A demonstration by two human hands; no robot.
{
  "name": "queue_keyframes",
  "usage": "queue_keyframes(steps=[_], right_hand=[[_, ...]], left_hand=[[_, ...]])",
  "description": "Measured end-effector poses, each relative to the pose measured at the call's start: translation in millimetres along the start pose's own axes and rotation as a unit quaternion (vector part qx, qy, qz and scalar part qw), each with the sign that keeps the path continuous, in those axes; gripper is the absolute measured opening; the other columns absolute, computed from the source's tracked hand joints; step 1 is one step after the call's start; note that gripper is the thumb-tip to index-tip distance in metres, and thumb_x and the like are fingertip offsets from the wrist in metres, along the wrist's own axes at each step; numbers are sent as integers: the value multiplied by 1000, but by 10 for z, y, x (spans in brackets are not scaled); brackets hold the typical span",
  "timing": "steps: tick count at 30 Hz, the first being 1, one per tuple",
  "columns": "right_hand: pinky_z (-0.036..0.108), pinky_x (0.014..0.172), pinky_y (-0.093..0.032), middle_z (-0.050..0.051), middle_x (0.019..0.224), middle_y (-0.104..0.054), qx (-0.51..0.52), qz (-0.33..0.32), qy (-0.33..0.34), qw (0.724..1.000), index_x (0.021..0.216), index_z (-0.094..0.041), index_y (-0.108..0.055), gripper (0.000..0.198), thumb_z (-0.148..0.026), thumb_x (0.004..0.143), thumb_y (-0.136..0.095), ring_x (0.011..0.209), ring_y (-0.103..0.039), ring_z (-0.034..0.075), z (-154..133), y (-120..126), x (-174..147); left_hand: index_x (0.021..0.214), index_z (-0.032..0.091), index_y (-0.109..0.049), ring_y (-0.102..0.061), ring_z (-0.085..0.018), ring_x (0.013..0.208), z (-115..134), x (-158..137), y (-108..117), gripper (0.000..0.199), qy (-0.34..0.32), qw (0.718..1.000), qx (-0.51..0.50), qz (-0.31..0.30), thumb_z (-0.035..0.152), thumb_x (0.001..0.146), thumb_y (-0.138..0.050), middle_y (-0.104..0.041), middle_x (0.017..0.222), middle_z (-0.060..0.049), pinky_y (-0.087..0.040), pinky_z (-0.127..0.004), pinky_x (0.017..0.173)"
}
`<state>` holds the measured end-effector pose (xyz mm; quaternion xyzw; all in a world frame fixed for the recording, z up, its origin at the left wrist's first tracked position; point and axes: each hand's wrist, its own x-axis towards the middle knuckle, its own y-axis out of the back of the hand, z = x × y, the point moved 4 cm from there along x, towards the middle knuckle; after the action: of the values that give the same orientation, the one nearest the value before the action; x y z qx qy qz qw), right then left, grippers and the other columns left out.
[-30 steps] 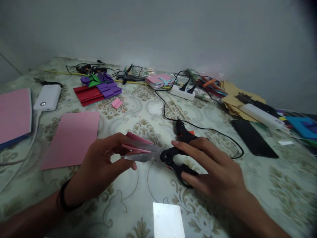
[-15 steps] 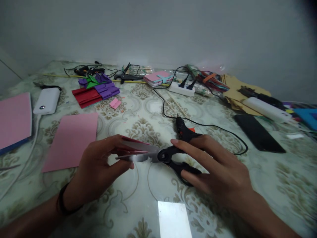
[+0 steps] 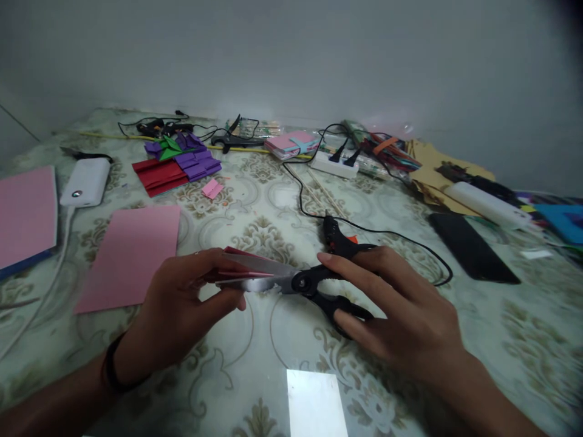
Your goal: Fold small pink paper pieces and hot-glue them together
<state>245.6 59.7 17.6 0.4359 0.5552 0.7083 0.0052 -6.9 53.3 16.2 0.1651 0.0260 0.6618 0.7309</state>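
Cutting looked like the step in hand: left hand [image 3: 182, 306] pinched the pink paper [image 3: 246, 272] above the table, right hand [image 3: 410, 312] gripped the black scissors [image 3: 301, 281] by the handles, blades parted around the paper. Next move seemed to call for steadying the paper and squeezing the handles, clear of the left fingertips.

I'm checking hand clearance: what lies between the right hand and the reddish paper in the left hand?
The head view shows the scissors there, handles in the right hand, open blades at the reddish paper.
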Motion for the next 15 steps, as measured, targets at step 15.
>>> queue_keyframes(steps=[15], right_hand=[[36,75,-57,10,100,-65,21,-7,-24,999,141,-17,-61,43,-23,98,-59,85,-67,24,5,16,9]], left_hand=[[88,24,-81,-72,-14,56,49,11,7,17,-29,999,15,6,13,80,-70,-82,77,1,-58,-21,53]])
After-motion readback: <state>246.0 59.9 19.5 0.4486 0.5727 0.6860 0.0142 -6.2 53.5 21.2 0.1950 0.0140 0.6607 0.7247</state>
